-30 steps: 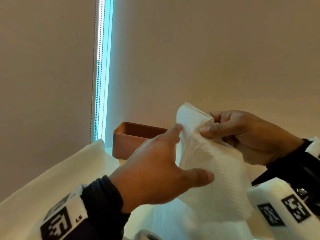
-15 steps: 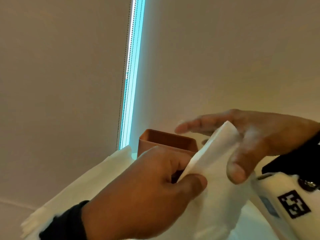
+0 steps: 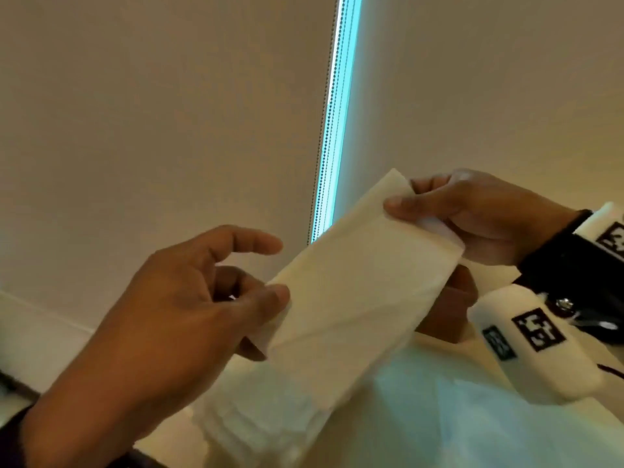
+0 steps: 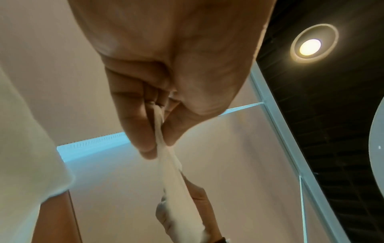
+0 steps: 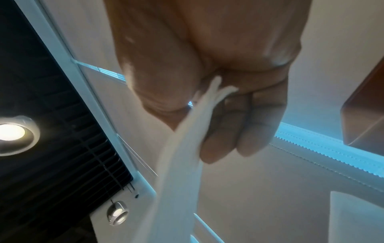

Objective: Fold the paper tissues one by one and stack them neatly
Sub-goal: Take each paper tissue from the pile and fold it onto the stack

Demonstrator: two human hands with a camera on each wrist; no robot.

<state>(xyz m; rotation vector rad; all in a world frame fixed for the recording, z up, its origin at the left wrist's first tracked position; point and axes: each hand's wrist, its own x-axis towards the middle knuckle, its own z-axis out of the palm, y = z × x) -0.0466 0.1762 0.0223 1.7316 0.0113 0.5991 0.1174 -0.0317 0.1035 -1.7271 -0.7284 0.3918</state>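
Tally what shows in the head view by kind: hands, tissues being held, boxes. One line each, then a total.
Hands: 2, the left hand and the right hand, each pinching one end of the tissue.
Held tissue: 1, folded into a strip.
Brown box: 1, mostly hidden behind the tissue.
Total: 4

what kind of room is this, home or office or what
Indoors, probably an office or a home room; I cannot tell which. Roller blinds with a bead chain cover a window, and recessed ceiling lights shine above.
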